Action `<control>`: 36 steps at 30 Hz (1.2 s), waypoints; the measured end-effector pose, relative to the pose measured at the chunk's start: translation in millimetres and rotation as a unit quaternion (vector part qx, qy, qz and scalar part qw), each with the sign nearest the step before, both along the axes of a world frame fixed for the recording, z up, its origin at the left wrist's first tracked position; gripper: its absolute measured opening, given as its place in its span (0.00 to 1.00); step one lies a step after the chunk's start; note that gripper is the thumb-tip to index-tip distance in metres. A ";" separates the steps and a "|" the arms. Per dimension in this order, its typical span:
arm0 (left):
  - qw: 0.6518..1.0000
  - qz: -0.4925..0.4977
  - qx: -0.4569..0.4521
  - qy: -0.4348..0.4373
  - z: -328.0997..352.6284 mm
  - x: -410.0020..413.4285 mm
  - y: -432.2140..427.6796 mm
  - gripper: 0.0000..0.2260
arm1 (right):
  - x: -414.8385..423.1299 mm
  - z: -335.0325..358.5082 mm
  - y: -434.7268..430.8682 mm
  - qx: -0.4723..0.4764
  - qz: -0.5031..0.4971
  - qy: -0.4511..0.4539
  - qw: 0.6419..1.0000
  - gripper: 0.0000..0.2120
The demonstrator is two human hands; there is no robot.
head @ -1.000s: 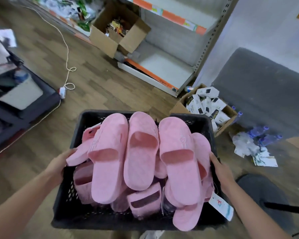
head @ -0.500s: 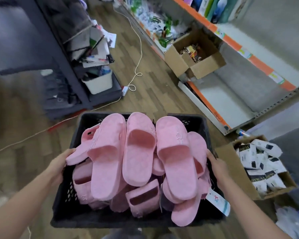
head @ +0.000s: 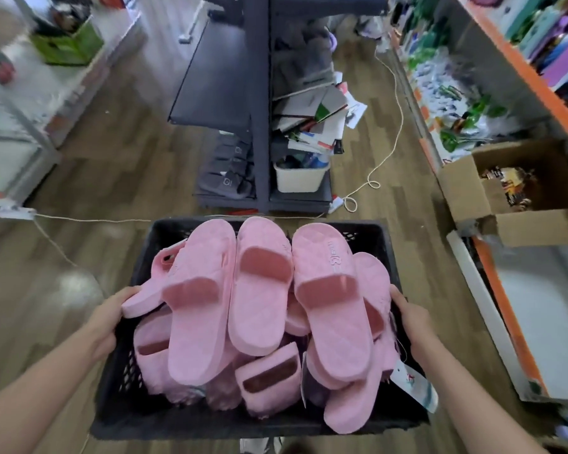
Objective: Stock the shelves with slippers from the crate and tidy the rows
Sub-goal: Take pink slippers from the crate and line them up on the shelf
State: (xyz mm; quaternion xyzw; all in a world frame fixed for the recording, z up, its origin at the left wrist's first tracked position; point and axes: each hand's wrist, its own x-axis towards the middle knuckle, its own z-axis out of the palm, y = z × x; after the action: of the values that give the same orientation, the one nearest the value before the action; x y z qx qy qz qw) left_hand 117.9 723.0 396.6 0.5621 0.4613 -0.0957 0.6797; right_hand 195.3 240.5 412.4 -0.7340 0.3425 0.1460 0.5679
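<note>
A black plastic crate (head: 210, 417) is held up in front of me, heaped with several pink slippers (head: 259, 290). My left hand (head: 107, 319) grips the crate's left rim, touching the heel of one slipper. My right hand (head: 410, 317) grips the right rim. A white tag (head: 413, 385) hangs off a slipper below my right wrist. Straight ahead stands a dark shelf unit (head: 259, 103); dark grey slippers (head: 227, 175) lie in a row on its bottom left shelf.
A white bin (head: 300, 178) and loose papers fill the dark unit's right side. A cord (head: 387, 152) and power strip lie on the wood floor. An open cardboard box (head: 512, 191) and an orange-edged shelf (head: 518, 322) are on the right; a white display stands at far left.
The view has swung left: the cardboard box and orange-edged shelves slid to the right and the dark shelf unit came to the centre. Both hands keep the same grip on the crate.
</note>
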 end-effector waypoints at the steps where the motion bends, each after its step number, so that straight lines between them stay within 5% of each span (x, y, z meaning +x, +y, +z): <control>1: 1.000 0.017 0.009 -0.007 1.3 -1.5 5.2 0.10 | 11.0 -0.8 6.3 0.001 0.015 0.002 1.000 0.20; 16: 0.977 0.213 0.008 -0.011 -5.2 -29.4 138.8 0.13 | 133.1 -3.4 192.1 -0.019 0.173 0.016 0.985 0.32; 22: 0.966 0.258 0.019 0.003 0.3 -35.7 224.8 0.11 | 157.2 8.9 311.5 -0.005 0.198 -0.004 0.980 0.23; 36: 0.923 0.378 0.058 0.036 16.1 -3.5 383.5 0.10 | 267.5 6.9 534.2 0.015 0.304 -0.008 0.953 0.20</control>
State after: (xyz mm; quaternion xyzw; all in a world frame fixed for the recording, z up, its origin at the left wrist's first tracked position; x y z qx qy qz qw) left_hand 114.4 1106.4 412.8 0.3801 0.6685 0.1753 0.6147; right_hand 462.8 774.7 419.3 -0.7957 0.0966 0.3111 0.5107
